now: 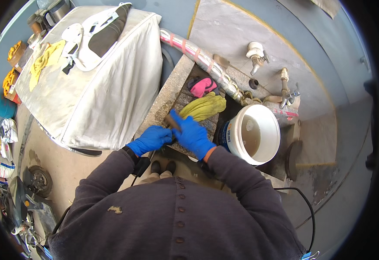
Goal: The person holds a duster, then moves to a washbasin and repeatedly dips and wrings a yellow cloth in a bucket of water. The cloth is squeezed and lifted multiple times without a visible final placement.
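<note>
A yellow-green cloth (204, 106) lies bunched across a wet, ribbed stone washing slab (177, 106). My right hand (194, 135), in a blue rubber glove, grips a brown scrubbing brush (173, 123) over the cloth's near end. Also gloved in blue, my left hand (150, 139) closes its fingers at that same end, just left of the brush; the exact hold is partly hidden. Beyond the cloth sits a crumpled pink and dark cloth item (204, 86). To the right, a white bucket (275, 136) holds murky water (252, 138).
Two wall taps (257, 58) (287, 92) project beyond the bucket. A foil-wrapped pipe (196, 53) runs along the slab's back. At left stands a cloth-covered bulk (91, 87) bearing a white and dark garment (100, 39) and a yellow glove (47, 61). Behind it are bottles and boxes.
</note>
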{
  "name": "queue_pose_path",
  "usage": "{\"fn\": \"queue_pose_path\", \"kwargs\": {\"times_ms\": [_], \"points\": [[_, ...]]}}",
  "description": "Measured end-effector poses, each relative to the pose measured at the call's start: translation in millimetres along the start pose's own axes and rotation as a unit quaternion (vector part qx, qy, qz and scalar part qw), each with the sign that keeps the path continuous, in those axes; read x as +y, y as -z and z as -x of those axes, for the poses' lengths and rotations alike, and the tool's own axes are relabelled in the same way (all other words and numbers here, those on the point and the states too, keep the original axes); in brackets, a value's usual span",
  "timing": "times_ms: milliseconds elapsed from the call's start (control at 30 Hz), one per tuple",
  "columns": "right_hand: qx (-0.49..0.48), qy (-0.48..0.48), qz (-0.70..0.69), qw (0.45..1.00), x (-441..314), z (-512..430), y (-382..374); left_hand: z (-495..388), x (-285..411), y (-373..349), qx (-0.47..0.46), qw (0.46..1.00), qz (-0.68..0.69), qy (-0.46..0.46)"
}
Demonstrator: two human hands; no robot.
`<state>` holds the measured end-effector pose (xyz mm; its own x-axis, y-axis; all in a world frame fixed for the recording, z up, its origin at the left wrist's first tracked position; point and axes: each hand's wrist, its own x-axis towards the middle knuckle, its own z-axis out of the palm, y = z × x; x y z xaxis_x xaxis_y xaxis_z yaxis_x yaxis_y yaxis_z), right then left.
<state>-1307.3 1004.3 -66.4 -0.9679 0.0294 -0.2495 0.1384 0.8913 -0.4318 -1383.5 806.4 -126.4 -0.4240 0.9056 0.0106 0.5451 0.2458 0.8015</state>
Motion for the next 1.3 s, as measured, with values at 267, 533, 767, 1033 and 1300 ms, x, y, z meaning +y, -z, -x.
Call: {"fn": "queue_pose_path", "kwargs": {"times_ms": [267, 533, 767, 1033, 1300], "points": [[0.178, -0.134, 0.083, 0.971, 147.8, -64.5, 17.9, -3.0, -6.3, -0.1, -0.006, 1.000, -0.009, -0.004], [0.078, -0.053, 0.030, 0.995, 14.2, 11.1, -26.5, -5.6, -8.5, 2.1, 0.000, 0.998, 0.052, -0.021], [0.149, -0.311, 0.111, 0.932, 135.9, -52.2, 15.3, -7.3, -14.5, 8.0, -0.023, 0.996, 0.044, -0.071], [0.183, 0.072, 0.044, 0.979, 30.7, -0.5, -34.1, -10.6, -12.7, 11.1, -0.034, 0.992, 0.092, -0.084], [0.139, -0.409, 0.104, 0.896, 186.1, -67.9, 15.9, -9.4, -19.6, 10.4, -0.050, 0.991, 0.097, -0.083]]}}
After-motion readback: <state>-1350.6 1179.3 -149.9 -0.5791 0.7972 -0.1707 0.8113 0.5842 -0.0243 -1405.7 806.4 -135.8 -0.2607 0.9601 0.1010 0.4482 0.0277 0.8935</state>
